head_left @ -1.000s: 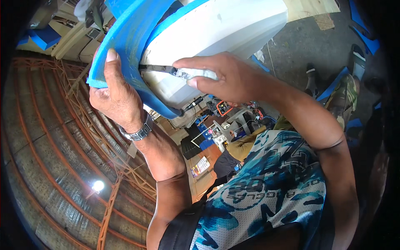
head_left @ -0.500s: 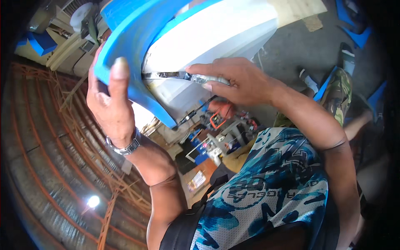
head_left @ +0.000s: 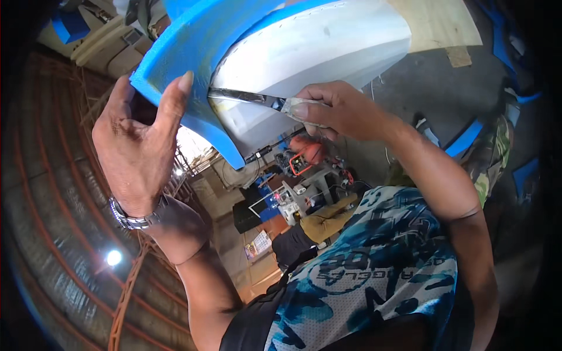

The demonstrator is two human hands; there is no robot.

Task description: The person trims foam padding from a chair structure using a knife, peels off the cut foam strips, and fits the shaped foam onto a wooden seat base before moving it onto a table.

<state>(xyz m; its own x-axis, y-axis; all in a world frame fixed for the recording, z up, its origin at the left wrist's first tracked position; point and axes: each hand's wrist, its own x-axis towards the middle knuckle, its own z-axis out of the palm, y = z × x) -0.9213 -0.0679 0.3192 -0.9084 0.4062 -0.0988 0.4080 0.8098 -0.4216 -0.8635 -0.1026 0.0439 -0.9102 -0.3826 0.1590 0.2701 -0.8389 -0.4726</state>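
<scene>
Right hand (head_left: 336, 110) clenches the knife (head_left: 264, 100), its slim metal blade (head_left: 235, 94) right where curved blue foam (head_left: 190, 55) meets the smooth white shell (head_left: 316, 50); left hand's (head_left: 134, 152) fingers spread wide astride the foam's edge, contact unclear.

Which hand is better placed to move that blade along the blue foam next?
Right, it seems: the right hand grips the knife, its tip at the foam. The left hand is at the foam's edge, with no tool visible.

Knife (head_left: 239, 95) in right hand (head_left: 342, 111) now at steeper slant
</scene>
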